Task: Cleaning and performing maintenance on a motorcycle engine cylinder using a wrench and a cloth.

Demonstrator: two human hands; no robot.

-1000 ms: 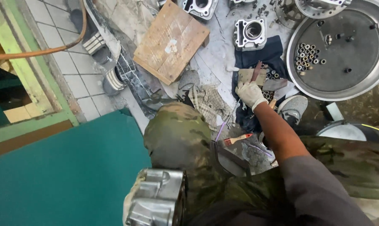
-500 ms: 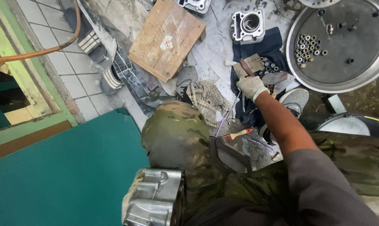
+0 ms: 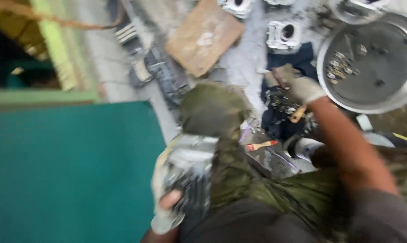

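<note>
Item: right hand [image 3: 306, 89], in a pale work glove, arm stretched forward over the floor. The fingers are curled around a wooden-handled tool [image 3: 298, 114], probably a brush; the frame is motion-blurred, so the grip is read as closed on the handle but not sharply seen. The hand rests over a cluster of small dark metal parts [image 3: 280, 100] lying on a dark blue cloth [image 3: 302, 60].

Item: left hand [image 3: 169, 207], low in the frame, gripping from beneath a silver-grey cast engine casing [image 3: 185, 173] held against the knee in camouflage trousers [image 3: 212, 110].

Surroundings: large round metal basin [image 3: 392, 96] just right of the gloved hand, holding loose nuts and washers [image 3: 340, 67]; a finned engine cylinder [image 3: 283, 35] beyond the cloth; a brown cardboard sheet [image 3: 203, 38]; a small red-handled paintbrush [image 3: 261, 145] on the floor near the knee; a teal surface [image 3: 68, 171] to the left.

Risk, as judged: the casing is borne by one hand only and could slip off the knee onto the concrete floor [image 3: 244, 63]. Sweeping at the loose parts may scatter them off the cloth, where they would be hard to find among the clutter.
</note>
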